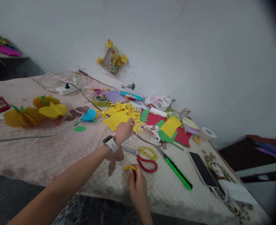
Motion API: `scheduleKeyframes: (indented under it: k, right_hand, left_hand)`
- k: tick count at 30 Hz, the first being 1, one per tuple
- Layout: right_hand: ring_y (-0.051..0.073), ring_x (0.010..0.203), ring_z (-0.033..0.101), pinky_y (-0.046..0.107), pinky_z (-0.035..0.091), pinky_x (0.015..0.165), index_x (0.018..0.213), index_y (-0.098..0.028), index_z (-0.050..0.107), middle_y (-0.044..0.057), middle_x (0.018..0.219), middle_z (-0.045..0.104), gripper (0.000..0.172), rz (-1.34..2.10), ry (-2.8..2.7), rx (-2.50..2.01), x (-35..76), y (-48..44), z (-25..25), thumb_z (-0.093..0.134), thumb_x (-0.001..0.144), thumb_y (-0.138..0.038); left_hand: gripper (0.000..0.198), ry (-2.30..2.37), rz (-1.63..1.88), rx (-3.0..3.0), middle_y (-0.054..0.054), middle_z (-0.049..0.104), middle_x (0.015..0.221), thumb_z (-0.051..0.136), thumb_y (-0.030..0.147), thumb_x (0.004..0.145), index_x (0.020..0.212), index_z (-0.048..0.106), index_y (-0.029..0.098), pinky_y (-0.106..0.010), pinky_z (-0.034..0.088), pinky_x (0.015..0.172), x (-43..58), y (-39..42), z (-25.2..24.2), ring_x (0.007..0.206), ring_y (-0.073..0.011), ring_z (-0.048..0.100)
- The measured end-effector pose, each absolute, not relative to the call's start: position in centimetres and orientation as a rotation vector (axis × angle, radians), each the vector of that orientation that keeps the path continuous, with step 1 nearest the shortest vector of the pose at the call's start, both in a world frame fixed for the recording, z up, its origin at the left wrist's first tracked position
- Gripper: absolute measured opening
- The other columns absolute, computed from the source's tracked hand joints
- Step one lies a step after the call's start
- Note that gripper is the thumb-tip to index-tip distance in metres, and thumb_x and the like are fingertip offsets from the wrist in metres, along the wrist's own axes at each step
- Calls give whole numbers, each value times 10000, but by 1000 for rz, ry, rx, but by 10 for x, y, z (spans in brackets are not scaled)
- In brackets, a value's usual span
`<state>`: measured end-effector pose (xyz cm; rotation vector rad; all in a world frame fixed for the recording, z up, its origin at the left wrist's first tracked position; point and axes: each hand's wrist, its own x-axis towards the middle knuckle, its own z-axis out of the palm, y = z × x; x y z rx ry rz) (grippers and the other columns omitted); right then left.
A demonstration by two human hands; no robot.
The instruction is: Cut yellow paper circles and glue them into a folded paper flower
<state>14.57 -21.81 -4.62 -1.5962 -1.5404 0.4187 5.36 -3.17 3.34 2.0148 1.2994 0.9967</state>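
My left hand [125, 131], with a white-strapped watch [111, 143] at the wrist, reaches over the yellow sheet [114, 121] and the edge of the yellow cut scraps [126, 109]. Its fingers are curled together; whatever they may hold is hidden. Close to the table's front edge, my right hand [138, 182] pinches a small yellow piece [130, 167] between thumb and fingers. Scissors [140, 156] with one yellow and one red handle lie just beyond it. A white glue gun [152, 128] rests to the right of my left hand.
A green utility knife [177, 172] and a phone [203, 168] lie at right. Coloured sheets [171, 126] and tape [100, 100] sit further back. Yellow paper pumpkins [23, 117] stand at left. A cable [46, 136] crosses the table from a power strip [67, 89].
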Motion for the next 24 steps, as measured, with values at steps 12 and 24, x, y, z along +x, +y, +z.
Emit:
scheduleKeyframes:
  k: [12, 24]
  right_hand:
    - [192, 667, 629, 271, 481, 583, 967, -194, 571, 36, 762, 670, 189, 546, -1413, -1518, 148, -198, -27, 415, 940, -297]
    - [207, 1032, 645, 328, 502, 893, 1185, -183, 567, 95, 1115, 682, 336, 740, -1549, -1373, 137, -201, -29, 424, 885, -130]
  left_hand:
    - [392, 806, 1108, 1660, -87, 702, 1070, 339, 410, 984, 1051, 641, 168, -422, 500, 931, 37, -116, 19, 1034, -211, 646]
    - [352, 968, 1241, 1246, -83, 725, 990, 554, 346, 872, 1178, 491, 184, -329, 525, 836, 48, -159, -21, 936, -196, 683]
